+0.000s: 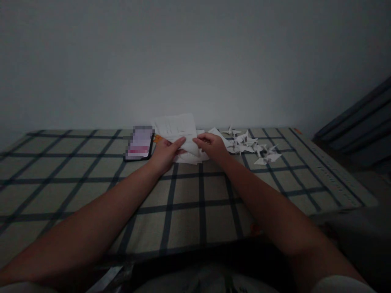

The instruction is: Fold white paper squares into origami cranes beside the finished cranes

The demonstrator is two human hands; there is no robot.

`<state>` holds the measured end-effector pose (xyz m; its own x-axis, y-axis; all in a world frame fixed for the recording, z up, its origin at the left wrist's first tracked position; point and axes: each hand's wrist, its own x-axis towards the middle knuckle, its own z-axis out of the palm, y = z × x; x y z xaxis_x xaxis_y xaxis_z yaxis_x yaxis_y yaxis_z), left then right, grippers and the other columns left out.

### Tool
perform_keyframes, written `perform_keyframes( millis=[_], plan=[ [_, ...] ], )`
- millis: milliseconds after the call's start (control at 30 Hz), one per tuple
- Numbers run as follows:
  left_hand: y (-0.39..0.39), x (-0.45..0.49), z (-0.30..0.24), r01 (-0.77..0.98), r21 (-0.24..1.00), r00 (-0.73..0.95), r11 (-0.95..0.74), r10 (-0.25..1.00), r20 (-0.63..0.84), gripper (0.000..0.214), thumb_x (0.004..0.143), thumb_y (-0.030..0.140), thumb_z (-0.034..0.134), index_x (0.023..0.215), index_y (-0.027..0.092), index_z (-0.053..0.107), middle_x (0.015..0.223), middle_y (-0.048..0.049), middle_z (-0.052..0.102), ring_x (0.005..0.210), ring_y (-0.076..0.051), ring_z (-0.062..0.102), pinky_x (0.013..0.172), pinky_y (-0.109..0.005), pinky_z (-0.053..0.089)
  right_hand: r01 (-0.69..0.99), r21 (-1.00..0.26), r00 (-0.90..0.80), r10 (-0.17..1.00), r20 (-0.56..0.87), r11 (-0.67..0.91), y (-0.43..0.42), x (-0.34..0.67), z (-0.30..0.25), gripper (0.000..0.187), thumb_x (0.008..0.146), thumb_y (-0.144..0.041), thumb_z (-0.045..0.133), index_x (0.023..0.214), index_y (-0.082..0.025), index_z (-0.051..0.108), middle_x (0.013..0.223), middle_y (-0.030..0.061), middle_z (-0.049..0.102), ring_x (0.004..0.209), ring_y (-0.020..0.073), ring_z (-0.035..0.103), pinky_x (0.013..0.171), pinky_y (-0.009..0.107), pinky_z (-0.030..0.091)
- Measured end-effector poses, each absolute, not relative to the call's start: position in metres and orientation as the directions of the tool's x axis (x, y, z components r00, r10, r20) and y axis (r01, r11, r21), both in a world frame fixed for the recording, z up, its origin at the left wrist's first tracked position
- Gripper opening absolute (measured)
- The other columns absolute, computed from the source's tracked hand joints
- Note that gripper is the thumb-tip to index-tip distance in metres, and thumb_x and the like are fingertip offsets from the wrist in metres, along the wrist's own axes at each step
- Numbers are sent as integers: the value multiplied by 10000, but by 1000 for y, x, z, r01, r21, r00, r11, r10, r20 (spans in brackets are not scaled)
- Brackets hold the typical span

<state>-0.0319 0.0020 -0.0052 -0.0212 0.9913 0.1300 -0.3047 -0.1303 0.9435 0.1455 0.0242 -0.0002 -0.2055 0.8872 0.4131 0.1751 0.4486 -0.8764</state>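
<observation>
A white sheet of paper (177,125) with faint printed lines is held up off the table between both hands. My left hand (166,154) pinches its lower left part, thumb on top. At the lower right edge, my right hand (211,142) grips the same sheet between thumb and fingers. More loose white paper (189,158) lies on the table beneath the hands. Just right of my right hand sit several folded paper cranes (244,142) in a loose cluster. The fingers behind the sheet are partly hidden.
A phone (140,142) with a lit, blurred screen lies left of my left hand. The checked tablecloth (186,207) covers the table up to a plain grey wall (195,61). Dark folded fabric (363,122) hangs at the far right.
</observation>
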Motion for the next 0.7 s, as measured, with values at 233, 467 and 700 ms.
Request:
perform_keyframes(
  millis=[233, 467, 700],
  plan=[
    [0, -32, -5, -310, 944, 23, -113, 992, 126, 470, 735, 346, 819, 1156, 176, 697, 1160, -126, 748, 910, -261, 747, 682, -329, 650, 118, -879, -158, 882, 444, 463, 26, 144, -1, 293, 751, -450, 736, 811, -179, 639, 770, 4, 634, 658, 102, 551, 569, 238, 467],
    [2, -32, -8, -297, 946, -6, -127, 991, 131, 462, 715, 345, 833, 1122, 164, 710, 1142, -124, 753, 887, -255, 748, 664, -313, 645, -80, -945, -211, 921, 327, 317, 27, 142, -3, 446, 711, -414, 768, 1042, -206, 553, 658, -72, 615, 526, 79, 536, 512, 217, 456],
    [4, -34, -8, -286, 954, 15, -95, 995, 104, 459, 693, 357, 850, 1097, 177, 727, 1156, -119, 751, 894, -240, 745, 669, -286, 634, 1, -947, -200, 928, 314, 321, 27, 145, -4, 303, 752, -435, 741, 869, -164, 675, 745, -6, 667, 586, 80, 560, 552, 226, 488]
  ],
)
